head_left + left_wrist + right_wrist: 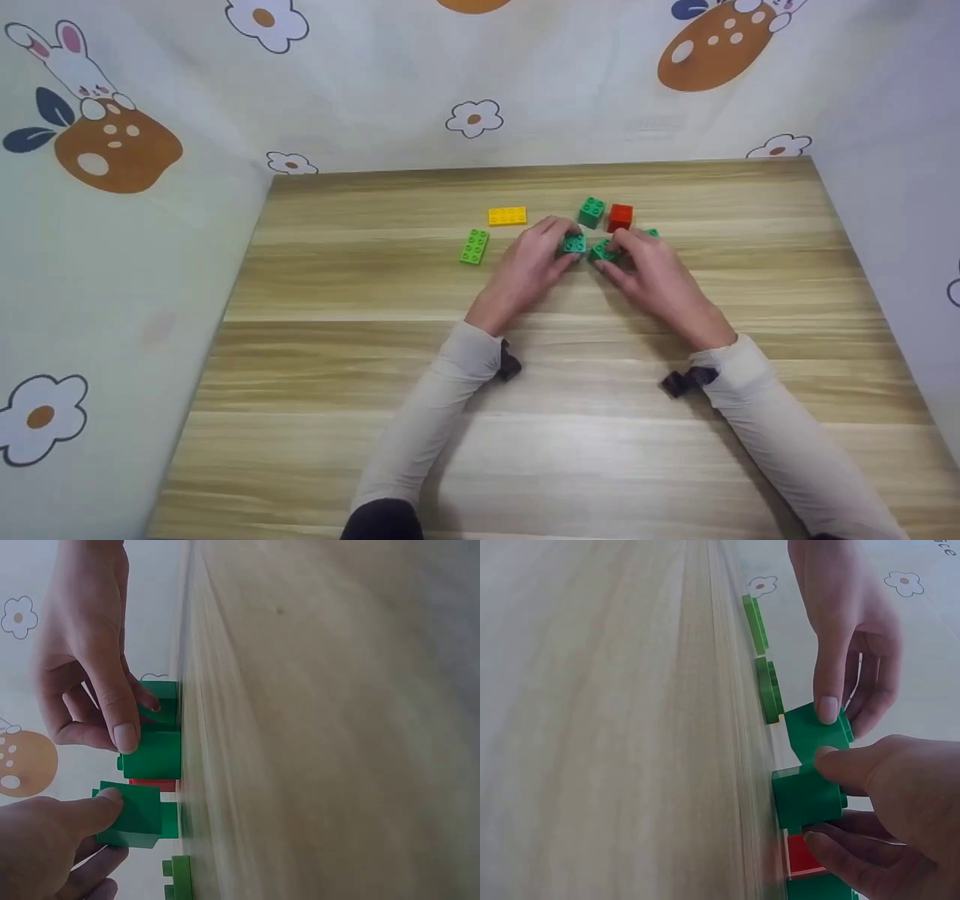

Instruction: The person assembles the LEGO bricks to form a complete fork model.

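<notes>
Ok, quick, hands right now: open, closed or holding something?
Left hand: holding a green block.
Right hand: holding a second green block.

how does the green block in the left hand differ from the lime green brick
The held green block is a deeper green; the lime green brick is yellower. The block is taller, with two-by-two studs; the brick is low and oblong, with two-by-four. The left hand pinches the block, while the brick lies untouched on the wooden tabletop. Both have studs on top.

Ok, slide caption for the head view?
Left grip and right grip each hold a green brick, red brick behind.
</notes>
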Demonstrator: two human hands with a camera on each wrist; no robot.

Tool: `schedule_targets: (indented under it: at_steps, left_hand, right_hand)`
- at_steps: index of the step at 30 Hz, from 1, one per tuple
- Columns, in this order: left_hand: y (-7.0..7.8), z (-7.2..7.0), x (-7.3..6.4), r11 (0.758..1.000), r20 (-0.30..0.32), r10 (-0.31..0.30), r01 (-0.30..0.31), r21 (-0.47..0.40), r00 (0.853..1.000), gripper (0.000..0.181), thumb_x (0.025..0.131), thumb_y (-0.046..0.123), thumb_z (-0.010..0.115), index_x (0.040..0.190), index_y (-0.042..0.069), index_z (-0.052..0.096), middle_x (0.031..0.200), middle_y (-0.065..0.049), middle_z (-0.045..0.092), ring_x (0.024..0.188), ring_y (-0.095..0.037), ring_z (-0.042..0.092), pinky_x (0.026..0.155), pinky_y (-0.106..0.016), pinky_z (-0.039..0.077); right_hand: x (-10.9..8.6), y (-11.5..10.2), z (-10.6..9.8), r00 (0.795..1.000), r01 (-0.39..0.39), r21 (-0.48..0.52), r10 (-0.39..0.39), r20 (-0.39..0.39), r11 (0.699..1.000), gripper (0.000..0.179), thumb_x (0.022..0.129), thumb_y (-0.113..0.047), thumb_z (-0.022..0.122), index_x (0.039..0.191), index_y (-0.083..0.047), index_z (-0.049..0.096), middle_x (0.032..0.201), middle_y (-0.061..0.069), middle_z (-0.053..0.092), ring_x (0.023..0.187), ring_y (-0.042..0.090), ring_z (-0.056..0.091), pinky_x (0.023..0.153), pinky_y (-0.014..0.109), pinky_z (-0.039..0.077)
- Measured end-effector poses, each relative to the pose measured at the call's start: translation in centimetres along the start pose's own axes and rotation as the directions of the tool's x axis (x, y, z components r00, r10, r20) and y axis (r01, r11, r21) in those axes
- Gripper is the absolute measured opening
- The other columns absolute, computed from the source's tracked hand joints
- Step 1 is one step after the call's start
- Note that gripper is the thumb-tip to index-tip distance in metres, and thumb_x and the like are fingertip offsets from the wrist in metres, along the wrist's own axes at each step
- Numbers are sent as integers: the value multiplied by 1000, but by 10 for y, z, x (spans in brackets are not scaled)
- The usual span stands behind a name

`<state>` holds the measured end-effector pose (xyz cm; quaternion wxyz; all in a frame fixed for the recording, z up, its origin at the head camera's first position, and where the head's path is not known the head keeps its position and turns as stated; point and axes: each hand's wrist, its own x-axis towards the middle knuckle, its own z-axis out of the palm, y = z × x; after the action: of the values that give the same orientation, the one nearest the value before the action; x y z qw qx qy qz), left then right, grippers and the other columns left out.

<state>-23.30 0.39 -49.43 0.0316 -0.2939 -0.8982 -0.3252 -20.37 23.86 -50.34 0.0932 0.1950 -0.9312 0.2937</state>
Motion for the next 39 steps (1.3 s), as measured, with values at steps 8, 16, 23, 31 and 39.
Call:
schedule_targets:
  at_steps: [8, 16, 23, 31, 39]
  left_hand:
    - [-4, -9, -17, 998, -30, 22, -23, -51, 999, 32, 102, 22, 78, 130, 13, 67, 130, -3, 70, 118, -18, 68, 110, -28, 56]
    - [-2, -14, -35, 999, 17, 23, -23, -26, 1000, 32, 101, 25, 79, 129, 14, 69, 128, -3, 72, 117, -20, 69, 107, -30, 58]
    - [-4, -13, -44, 1000, 64, 7, -5, -31, 998, 31, 101, 24, 80, 128, 13, 70, 124, -2, 75, 114, -20, 70, 104, -31, 59]
    - [-7, -12, -44, 999, 88, -1, 5, -50, 996, 31, 100, 24, 81, 127, 12, 71, 124, -2, 75, 115, -20, 71, 108, -32, 58]
    - [-7, -12, -43, 997, 97, -24, 32, -77, 995, 34, 99, 25, 82, 129, 11, 73, 126, -3, 77, 117, -19, 71, 109, -31, 57]
  right_hand:
    - [1, -2, -2, 1000, -23, 19, 23, 18, 1000, 23, 98, -21, 83, 108, -9, 67, 104, 9, 73, 92, 25, 67, 84, 44, 61]
    - [-1, 0, -5, 999, -47, 61, 46, 18, 997, 24, 98, -24, 83, 112, -11, 70, 111, 6, 74, 98, 23, 68, 89, 43, 59]
    - [-2, 1, -6, 999, -45, 59, 44, 18, 997, 24, 99, -24, 81, 115, -9, 70, 111, 8, 75, 97, 23, 68, 88, 43, 59]
    - [-2, -8, -6, 1000, 18, 87, -16, -16, 996, 25, 100, -28, 81, 117, -14, 71, 111, 2, 76, 101, 21, 73, 90, 44, 62]
    - [-4, -18, -6, 993, 114, 212, -111, -30, 971, 26, 100, -30, 81, 120, -15, 73, 114, -4, 78, 102, 16, 76, 88, 33, 65]
